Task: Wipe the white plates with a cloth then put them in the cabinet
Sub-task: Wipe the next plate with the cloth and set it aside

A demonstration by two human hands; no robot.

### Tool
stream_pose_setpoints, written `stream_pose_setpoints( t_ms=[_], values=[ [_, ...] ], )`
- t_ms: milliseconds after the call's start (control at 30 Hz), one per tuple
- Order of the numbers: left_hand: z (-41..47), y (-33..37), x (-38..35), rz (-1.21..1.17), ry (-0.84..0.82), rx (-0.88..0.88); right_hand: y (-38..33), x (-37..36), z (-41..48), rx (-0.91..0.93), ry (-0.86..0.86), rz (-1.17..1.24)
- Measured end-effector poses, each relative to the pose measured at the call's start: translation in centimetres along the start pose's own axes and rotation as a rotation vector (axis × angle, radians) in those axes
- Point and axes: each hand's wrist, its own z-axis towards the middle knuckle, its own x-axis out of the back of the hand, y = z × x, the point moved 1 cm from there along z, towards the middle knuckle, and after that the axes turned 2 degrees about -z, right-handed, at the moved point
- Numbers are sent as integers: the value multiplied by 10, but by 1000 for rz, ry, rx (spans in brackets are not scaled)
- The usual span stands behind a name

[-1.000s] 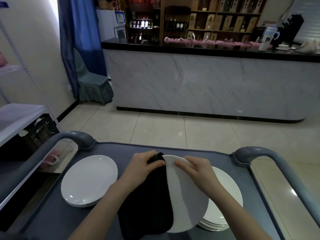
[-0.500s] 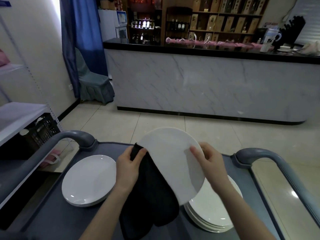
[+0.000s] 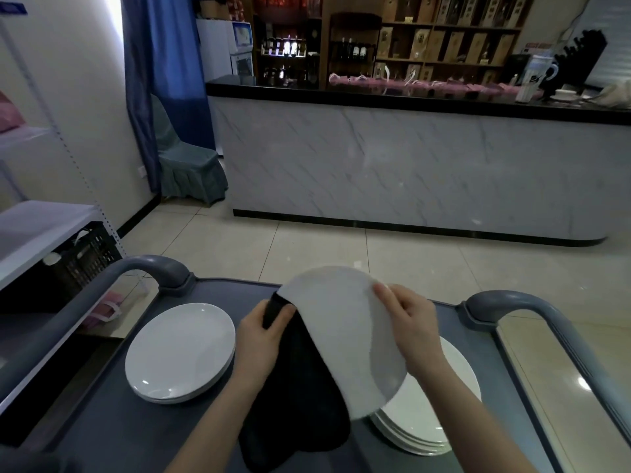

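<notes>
Since a second ago the held plate (image 3: 345, 336) has turned from nearly edge-on to show its broad surface, and the black cloth (image 3: 300, 397) that covered its left half now hangs below and behind its left rim. Both forearms reach in from the near edge, angled toward each other. The left hand (image 3: 261, 336) is raised, its fingers (image 3: 285, 310) curled round the bunched upper end of the cloth, right against the plate's far-left rim. The right hand (image 3: 408, 322) grips the right rim, fingers (image 3: 384, 295) laid over the facing surface (its thumb is hidden). The plate is tilted and lifted off the cart (image 3: 102, 425), held between the two hands, its near edge above the right stack of plates (image 3: 430, 414). The left stack of plates (image 3: 177, 349) lies flat, just left of the left hand.
</notes>
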Motion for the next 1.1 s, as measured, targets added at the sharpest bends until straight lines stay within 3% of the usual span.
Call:
stream_pose_setpoints(
  t_ms=[67,133,433,533,667,733,900,1100],
  values=[
    [-1,-4,0,-32,61,64,6,-7,-8,-120,109,134],
    [1,-4,2,-14,50,63,13,-9,-13,-133,83,124],
    [15,15,-2,225,-389,-222,-6,-6,-3,177,-373,-278],
    [16,8,2,174,-265,-158,-6,0,-1,142,-262,-193],
    [4,-4,1,-61,29,41,-1,-7,-11,-61,166,106],
    [-4,-9,-5,-177,92,139,3,-16,-20,-160,235,208],
    [-1,-6,7,-112,57,36,9,2,-12,-69,-73,25],
    [5,14,2,152,-330,-170,-5,-3,3,130,-527,-309]
  ],
)
